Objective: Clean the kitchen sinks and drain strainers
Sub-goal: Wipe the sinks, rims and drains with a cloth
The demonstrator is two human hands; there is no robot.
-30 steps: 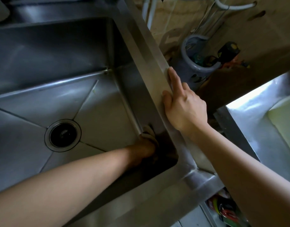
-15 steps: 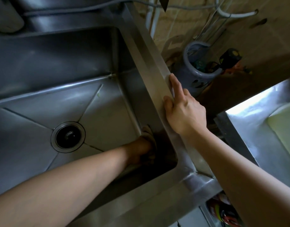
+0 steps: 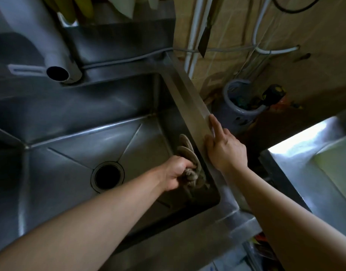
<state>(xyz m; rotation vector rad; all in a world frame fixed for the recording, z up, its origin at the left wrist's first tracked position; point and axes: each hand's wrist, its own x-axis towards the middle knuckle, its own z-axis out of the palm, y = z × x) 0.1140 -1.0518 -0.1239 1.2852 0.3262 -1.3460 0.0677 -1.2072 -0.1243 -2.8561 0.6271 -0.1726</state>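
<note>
Since 1 s ago the left hand (image 3: 175,174) w/ bunched cloth (image 3: 188,153) has slid up the sink (image 3: 74,133) right wall, so wall scrub is progressing; drain (image 3: 107,175) untouched. Left fingers curled tight on cloth. Right hand (image 3: 223,149) flat, fingers straight, braced on rim just beside it

The sink (image 3: 74,145) floor around the drain hole (image 3: 107,176) is left open. The back left is overhung by the faucet spout (image 3: 56,72). The right wall is occupied by a cloth (image 3: 188,151); its rim is covered by the right hand (image 3: 225,151).
</note>
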